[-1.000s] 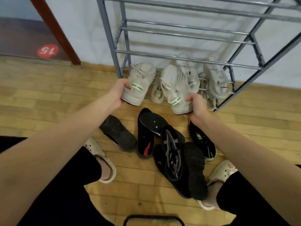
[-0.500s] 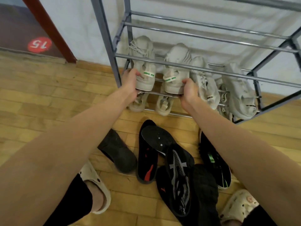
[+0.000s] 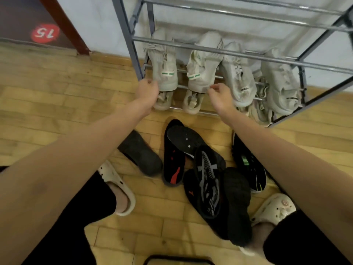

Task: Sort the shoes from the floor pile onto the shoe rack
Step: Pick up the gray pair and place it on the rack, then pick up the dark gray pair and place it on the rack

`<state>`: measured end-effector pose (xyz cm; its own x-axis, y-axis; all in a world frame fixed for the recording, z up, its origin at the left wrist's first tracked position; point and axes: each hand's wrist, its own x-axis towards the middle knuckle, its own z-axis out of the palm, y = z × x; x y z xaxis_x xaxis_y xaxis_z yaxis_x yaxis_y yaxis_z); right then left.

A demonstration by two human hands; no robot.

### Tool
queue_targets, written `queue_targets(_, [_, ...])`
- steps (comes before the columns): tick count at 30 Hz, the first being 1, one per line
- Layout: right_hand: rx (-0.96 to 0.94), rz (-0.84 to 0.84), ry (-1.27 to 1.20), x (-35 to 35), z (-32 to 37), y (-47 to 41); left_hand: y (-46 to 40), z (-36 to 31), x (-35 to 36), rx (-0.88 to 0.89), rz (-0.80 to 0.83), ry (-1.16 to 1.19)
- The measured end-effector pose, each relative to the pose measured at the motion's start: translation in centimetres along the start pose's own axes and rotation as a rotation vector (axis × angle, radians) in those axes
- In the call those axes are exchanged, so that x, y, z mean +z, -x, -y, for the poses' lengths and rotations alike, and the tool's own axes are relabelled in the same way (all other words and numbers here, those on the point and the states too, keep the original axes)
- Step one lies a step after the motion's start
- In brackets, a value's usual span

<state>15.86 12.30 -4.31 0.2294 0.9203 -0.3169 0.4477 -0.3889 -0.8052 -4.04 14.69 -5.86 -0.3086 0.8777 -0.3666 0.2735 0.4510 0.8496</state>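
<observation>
Two white sneakers with green heel tabs lie toes-inward on a low tier of the grey metal shoe rack (image 3: 125, 35). My left hand (image 3: 148, 90) is curled against the heel of the left white sneaker (image 3: 164, 67). My right hand (image 3: 219, 94) pinches the heel of the right white sneaker (image 3: 202, 69). Two more white sneakers (image 3: 238, 77) (image 3: 280, 83) rest to their right on the same tier. Beige shoes (image 3: 164, 100) sit on the tier below. The floor pile (image 3: 208, 178) of several black shoes lies between my arms.
Within the pile, a dark grey shoe (image 3: 141, 153) lies on the left and a black shoe with green marks (image 3: 248, 165) on the right. My feet wear cream slippers (image 3: 116, 188) (image 3: 275, 207). A black curved frame (image 3: 179, 260) is at the bottom edge. Upper rack tiers hold nothing visible.
Both hands carried the two white sneakers from above the pile onto the rack tier. The hands have since slid back to the heels and the view moved closer.
</observation>
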Motion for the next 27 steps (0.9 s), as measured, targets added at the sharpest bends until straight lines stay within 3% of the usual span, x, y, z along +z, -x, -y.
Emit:
queue_targets(10, [-0.008, 0.340, 0.505, 1.9, -9.0, 9.3, 8.1, 8.8, -2.0, -0.186, 0.095, -0.207])
queue_targets(15, [-0.048, 0.492, 0.661, 2.7, -12.9, 11.9, 10.3, 14.7, -1.1, -0.417, 0.286, -0.472])
queue_targets(21, [-0.120, 0.491, 0.819, 3.7, -14.6, 12.9, 9.5, 16.5, -0.5, -0.573, 0.119, -0.400])
queue_targets(27, [-0.157, 0.462, 0.701, 6.6, -15.3, 13.0, 8.1, 17.8, 0.7, -0.651, -0.020, -0.384])
